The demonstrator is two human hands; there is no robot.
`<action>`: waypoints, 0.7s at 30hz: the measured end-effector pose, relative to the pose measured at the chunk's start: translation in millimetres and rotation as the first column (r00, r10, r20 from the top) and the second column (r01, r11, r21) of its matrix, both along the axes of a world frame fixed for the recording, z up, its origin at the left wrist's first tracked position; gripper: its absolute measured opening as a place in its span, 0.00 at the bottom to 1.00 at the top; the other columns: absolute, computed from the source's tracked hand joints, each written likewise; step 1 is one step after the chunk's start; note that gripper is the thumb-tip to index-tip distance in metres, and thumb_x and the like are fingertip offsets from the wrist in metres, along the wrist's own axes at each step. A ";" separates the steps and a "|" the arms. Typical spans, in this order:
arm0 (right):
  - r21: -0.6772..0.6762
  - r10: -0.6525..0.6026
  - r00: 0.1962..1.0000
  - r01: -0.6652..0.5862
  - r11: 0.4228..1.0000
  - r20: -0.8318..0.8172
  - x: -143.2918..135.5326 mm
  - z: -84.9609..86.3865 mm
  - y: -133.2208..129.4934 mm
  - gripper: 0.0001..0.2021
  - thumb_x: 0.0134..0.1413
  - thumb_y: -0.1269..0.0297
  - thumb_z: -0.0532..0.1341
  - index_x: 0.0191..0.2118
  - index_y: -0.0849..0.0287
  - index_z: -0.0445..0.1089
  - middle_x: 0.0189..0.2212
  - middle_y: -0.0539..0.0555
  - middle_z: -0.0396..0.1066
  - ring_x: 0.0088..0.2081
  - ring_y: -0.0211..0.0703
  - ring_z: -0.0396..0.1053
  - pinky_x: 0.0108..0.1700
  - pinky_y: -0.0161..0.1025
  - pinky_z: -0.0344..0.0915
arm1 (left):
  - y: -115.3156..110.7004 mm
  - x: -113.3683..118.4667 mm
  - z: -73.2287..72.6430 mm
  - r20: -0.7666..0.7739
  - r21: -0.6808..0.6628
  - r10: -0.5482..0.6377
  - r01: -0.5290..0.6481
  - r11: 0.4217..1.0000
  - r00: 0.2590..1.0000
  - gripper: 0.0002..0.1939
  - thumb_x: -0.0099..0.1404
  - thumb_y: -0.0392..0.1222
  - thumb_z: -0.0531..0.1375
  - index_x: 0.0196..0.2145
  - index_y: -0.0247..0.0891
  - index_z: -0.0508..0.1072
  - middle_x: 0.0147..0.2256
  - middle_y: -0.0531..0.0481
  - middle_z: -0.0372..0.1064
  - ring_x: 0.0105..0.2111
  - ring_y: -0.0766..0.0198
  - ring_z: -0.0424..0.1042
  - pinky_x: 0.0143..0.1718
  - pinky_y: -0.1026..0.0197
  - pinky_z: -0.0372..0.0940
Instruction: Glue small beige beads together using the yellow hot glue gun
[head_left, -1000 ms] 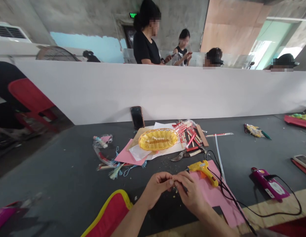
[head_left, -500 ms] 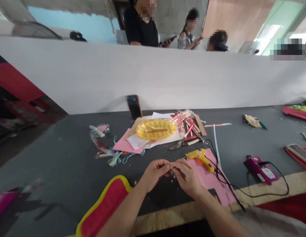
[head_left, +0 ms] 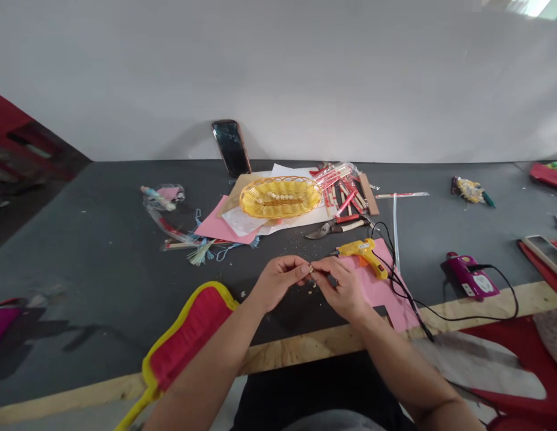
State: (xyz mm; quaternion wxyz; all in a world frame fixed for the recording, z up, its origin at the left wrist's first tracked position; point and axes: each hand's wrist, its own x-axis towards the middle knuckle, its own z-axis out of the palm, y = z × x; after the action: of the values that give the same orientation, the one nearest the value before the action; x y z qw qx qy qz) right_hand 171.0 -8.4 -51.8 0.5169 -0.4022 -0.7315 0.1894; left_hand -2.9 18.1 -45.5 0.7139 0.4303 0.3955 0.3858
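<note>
My left hand (head_left: 282, 281) and my right hand (head_left: 340, 287) meet above the dark table, fingertips pinched together on a tiny pale piece (head_left: 311, 269). Fingers cover most of it, so its kind is unclear. Small pale crumbs lie on the table under the hands. Beside my right hand, a yellow glue gun (head_left: 366, 256) rests on pink paper (head_left: 372, 292). Beyond the hands are pruning shears (head_left: 335, 228) and a yellow woven basket (head_left: 278, 211) with a row of small pale pieces inside.
Red-and-white sticks (head_left: 348, 194) in plastic lie right of the basket. A phone (head_left: 231, 148) leans on the white partition (head_left: 305, 90). A yellow-edged red paddle shape (head_left: 193, 329) lies near my left forearm. A cord runs by the purple power block (head_left: 472, 276). Blue tassels (head_left: 202, 251) lie left.
My view has tipped downward, so the people behind the partition are out of sight and more of the table's front edge shows. Both hands keep their pinch on the tiny piece.
</note>
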 end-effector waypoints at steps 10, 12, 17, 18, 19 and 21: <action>0.022 0.001 0.999 -0.002 1.000 0.039 2.6 -1.2 0.8 0.08 0.65 0.72 0.59 0.43 0.57 0.75 0.34 0.54 0.78 0.36 0.39 0.77 0.39 0.36 0.76 | -0.1 -3.7 -5.8 -0.063 0.060 -0.027 0.031 0.998 0.998 0.18 0.56 0.55 0.71 0.30 0.34 0.81 0.28 0.49 0.75 0.27 0.68 0.66 0.31 0.64 0.60; 0.014 -0.001 0.999 0.000 1.000 0.036 3.1 -2.0 0.6 0.08 0.64 0.72 0.59 0.44 0.56 0.75 0.34 0.54 0.78 0.36 0.40 0.77 0.39 0.36 0.76 | -0.1 -3.4 -6.8 -0.043 0.049 -0.029 0.031 0.998 0.999 0.18 0.55 0.54 0.72 0.32 0.34 0.81 0.28 0.50 0.74 0.27 0.69 0.66 0.32 0.64 0.60; -0.040 0.027 1.000 -0.027 0.999 -0.002 6.5 -1.4 0.0 0.13 0.65 0.71 0.58 0.51 0.54 0.73 0.38 0.55 0.78 0.38 0.41 0.77 0.39 0.38 0.75 | 0.4 -2.6 -3.9 -0.029 0.010 -0.047 0.047 0.999 0.998 0.19 0.52 0.53 0.74 0.31 0.34 0.80 0.26 0.53 0.71 0.26 0.70 0.65 0.31 0.65 0.60; -0.056 0.048 0.999 -0.048 0.997 -0.007 7.4 -0.5 0.1 0.14 0.65 0.72 0.58 0.52 0.53 0.73 0.39 0.56 0.78 0.39 0.42 0.76 0.39 0.38 0.75 | 0.5 -2.8 -2.7 -0.033 0.008 -0.062 0.062 0.998 0.998 0.19 0.52 0.53 0.74 0.30 0.34 0.80 0.26 0.53 0.71 0.26 0.70 0.65 0.30 0.65 0.60; -0.071 0.074 0.997 -0.075 0.995 -0.013 8.3 0.7 0.3 0.14 0.65 0.72 0.57 0.52 0.53 0.73 0.39 0.56 0.77 0.39 0.42 0.76 0.39 0.38 0.75 | 0.6 -3.1 -1.6 -0.035 0.007 -0.078 0.079 0.997 0.996 0.18 0.52 0.53 0.74 0.30 0.34 0.80 0.26 0.52 0.72 0.26 0.70 0.65 0.30 0.65 0.60; -0.098 0.126 0.992 -0.128 0.987 -0.031 9.5 3.6 0.7 0.13 0.65 0.73 0.57 0.49 0.53 0.75 0.37 0.55 0.77 0.39 0.41 0.75 0.39 0.37 0.74 | 0.7 -3.5 -0.6 -0.035 0.008 -0.103 0.104 0.995 0.994 0.18 0.52 0.53 0.74 0.29 0.35 0.80 0.26 0.52 0.72 0.25 0.70 0.65 0.29 0.65 0.60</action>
State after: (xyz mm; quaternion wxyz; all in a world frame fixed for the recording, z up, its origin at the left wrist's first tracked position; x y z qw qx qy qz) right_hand 180.4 -7.6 -48.2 0.4921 -0.3777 -0.7389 0.2631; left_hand -6.5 18.8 -46.1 0.7239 0.4604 0.3829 0.3427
